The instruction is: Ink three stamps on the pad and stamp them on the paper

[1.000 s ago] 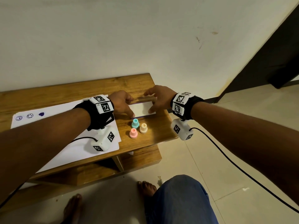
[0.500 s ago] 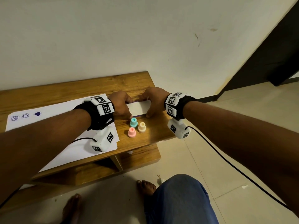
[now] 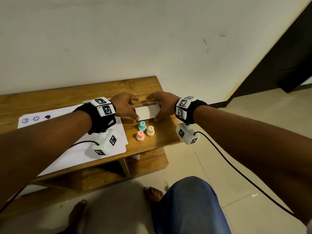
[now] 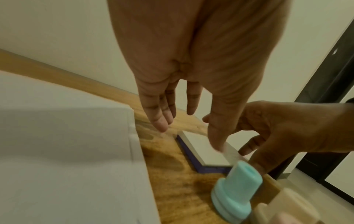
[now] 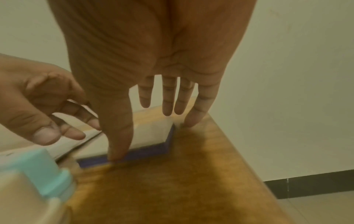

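Observation:
The ink pad (image 3: 146,112), white lid on a purple base, lies shut on the wooden table (image 3: 165,137) between my hands. My left hand (image 3: 133,108) hovers at its left end with straight fingers, the thumb tip on the lid (image 4: 203,150). My right hand (image 3: 154,108) arches over its right end, thumb against the purple front edge (image 5: 151,133), fingers straight above it. The teal stamp (image 3: 142,126), cream stamp (image 3: 150,130) and pink stamp (image 3: 140,135) stand upright just in front. The white paper (image 3: 76,149) lies left, with three purple prints (image 3: 36,118) at its far corner.
The table's right edge (image 5: 239,151) is a short way past the pad, with tiled floor below. A lower shelf (image 3: 146,164) sits under the top. Wrist camera cables (image 3: 236,169) trail down. My knee (image 3: 190,205) and bare feet are near the table front.
Half a second ago both hands lay curled down over the pad's ends. Now their fingers have lifted and straightened, with only the thumbs touching it. The stamps have not moved.

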Available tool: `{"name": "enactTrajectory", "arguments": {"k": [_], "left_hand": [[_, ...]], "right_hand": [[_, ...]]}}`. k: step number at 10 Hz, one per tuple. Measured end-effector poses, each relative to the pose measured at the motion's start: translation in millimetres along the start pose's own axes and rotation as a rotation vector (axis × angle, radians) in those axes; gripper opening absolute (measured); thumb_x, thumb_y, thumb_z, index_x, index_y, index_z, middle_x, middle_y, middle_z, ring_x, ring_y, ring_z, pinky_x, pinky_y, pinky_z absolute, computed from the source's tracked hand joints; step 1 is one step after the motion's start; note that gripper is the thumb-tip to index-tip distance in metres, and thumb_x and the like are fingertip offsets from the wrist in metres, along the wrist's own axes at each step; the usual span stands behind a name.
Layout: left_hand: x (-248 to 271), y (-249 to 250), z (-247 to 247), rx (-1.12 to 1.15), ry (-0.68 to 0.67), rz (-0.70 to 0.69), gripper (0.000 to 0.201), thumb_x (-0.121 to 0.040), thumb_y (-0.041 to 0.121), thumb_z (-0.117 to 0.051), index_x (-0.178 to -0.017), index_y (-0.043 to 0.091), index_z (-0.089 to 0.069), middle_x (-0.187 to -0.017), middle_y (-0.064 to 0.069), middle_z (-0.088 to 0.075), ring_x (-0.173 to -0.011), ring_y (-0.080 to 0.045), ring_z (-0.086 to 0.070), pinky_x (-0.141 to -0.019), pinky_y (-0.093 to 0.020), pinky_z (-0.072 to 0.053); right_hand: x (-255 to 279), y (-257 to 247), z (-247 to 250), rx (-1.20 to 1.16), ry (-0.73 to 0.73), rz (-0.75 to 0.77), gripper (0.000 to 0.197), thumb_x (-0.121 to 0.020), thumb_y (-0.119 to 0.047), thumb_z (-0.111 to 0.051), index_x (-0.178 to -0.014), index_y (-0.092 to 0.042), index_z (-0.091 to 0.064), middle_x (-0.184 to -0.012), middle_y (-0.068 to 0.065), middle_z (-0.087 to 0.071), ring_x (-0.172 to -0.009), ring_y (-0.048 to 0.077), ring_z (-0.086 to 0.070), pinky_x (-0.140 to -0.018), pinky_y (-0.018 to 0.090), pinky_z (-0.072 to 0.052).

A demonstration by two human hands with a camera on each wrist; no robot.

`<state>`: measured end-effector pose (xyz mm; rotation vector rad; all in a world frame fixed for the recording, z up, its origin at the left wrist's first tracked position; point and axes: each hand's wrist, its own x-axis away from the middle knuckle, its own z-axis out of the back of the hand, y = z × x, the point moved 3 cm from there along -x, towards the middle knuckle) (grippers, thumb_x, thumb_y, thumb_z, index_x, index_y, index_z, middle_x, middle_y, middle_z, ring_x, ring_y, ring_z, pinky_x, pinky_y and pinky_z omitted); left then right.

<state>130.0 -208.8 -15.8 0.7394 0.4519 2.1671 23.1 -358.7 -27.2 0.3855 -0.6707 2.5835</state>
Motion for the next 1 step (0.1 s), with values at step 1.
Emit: {"name": "enactTrajectory", "arguments": {"k": [1], "left_hand": [[18.0, -2.7, 26.5, 0.025, 0.112, -0.021, 0.064, -0.073, 0.034, -0.081, -0.131, 0.02, -0.057, -0.127, -0.005, -0.061, -0.114, -0.022, -0.058, -0.093, -0.029, -0.044]], "right_hand": [[10.8, -5.8, 21.3, -0.059, 0.125, -0.021, 0.078, -0.075, -0.033, -0.086, -0.143, -0.029, -0.048, -0.137, 0.003, -0.058, -0.125, 0.024, -0.056, -0.101, 0.035, -0.046]]}}
